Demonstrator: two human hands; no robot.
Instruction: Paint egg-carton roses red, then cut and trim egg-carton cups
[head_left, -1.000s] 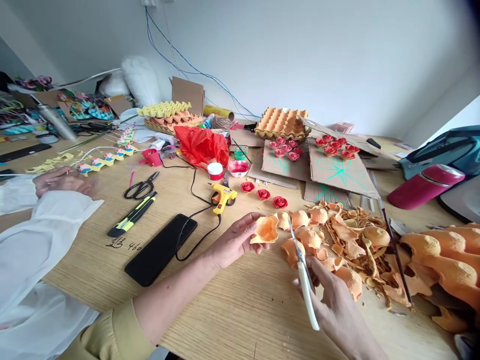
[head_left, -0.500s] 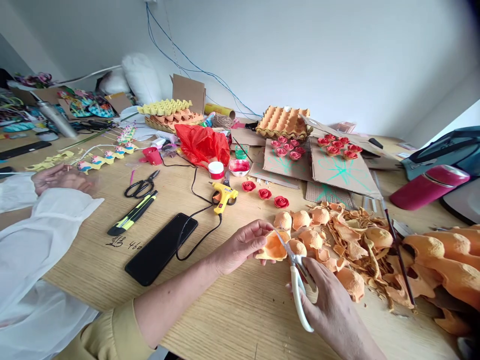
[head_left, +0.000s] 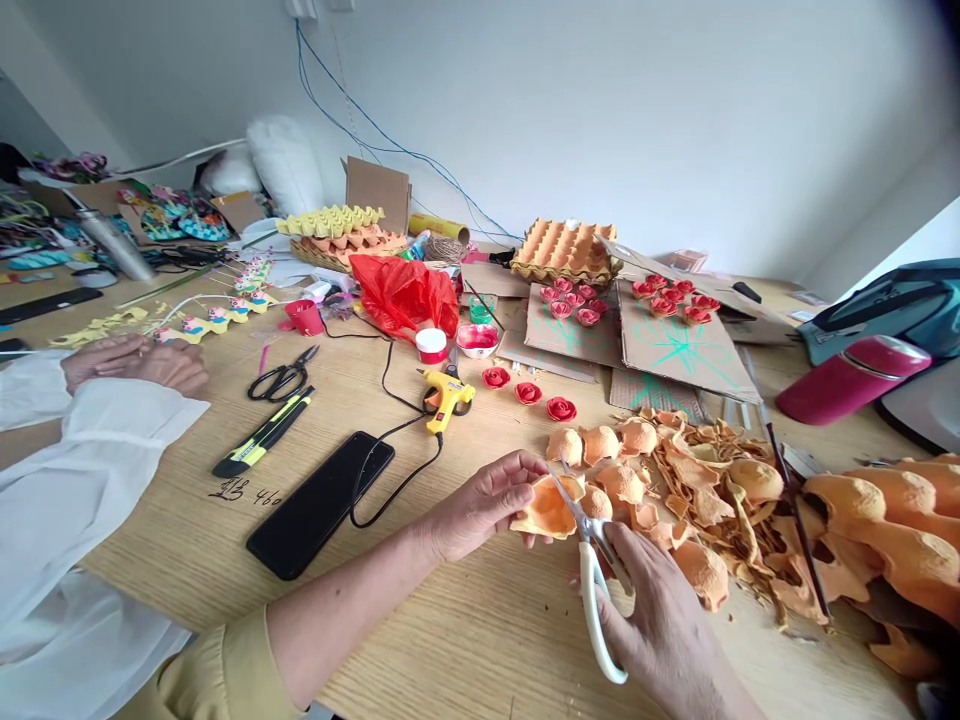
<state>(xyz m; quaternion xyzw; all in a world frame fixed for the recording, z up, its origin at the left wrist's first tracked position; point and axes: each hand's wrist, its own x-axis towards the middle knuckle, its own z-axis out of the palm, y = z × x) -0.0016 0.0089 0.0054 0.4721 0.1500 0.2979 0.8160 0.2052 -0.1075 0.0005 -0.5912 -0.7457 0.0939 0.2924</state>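
Observation:
My left hand (head_left: 480, 505) pinches an orange egg-carton cup (head_left: 546, 508) just above the wooden table (head_left: 465, 620). My right hand (head_left: 660, 625) grips white-handled scissors (head_left: 592, 590); their blades reach into the rim of that cup. Several more cut orange cups and scraps (head_left: 675, 480) lie in a heap right behind the cup.
A black phone (head_left: 321, 503), a yellow glue gun (head_left: 448, 392) with its cord, a utility knife (head_left: 262, 435) and black scissors (head_left: 283, 377) lie to the left. Another person's white sleeve (head_left: 67, 470) rests at far left. Red paper roses (head_left: 528, 392), cardboard sheets (head_left: 679, 345), a pink bottle (head_left: 851, 378).
My left hand lowered the cup toward me. My right hand brought the scissors up, and the blades now bite into the cup's rim. The other person's hands shifted slightly.

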